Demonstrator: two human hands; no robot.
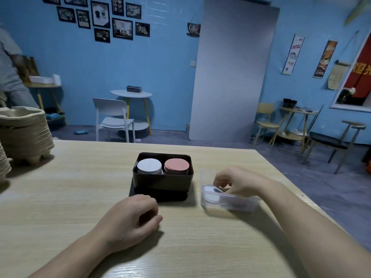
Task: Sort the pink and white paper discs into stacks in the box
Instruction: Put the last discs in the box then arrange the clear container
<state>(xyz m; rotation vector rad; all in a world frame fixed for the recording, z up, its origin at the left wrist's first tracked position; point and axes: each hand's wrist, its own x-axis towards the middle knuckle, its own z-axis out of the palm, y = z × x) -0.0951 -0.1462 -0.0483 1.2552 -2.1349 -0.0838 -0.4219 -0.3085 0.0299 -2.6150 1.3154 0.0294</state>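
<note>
Your black box [163, 180] on the bench [80, 187] holds a white disc stack [149, 166] beside a pink stack [176, 165]; your right hand [232, 183] reaches into the clear tub [230, 203], its grip unclear, while your left hand [132, 215] rests loosely curled, holding nothing visible.

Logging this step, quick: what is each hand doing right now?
Left hand: loosely curled on the table, holding nothing visible.
Right hand: reaching into the clear tub; grip cannot be told.

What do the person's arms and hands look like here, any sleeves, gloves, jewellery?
Both arms are bare over their whole visible length: no sleeves show. The left hand and right hand are bare too, with no gloves. No watch, bracelet or ring can be seen, and no markings. The right hand is slightly blurred, so small details there cannot be ruled out.
</note>
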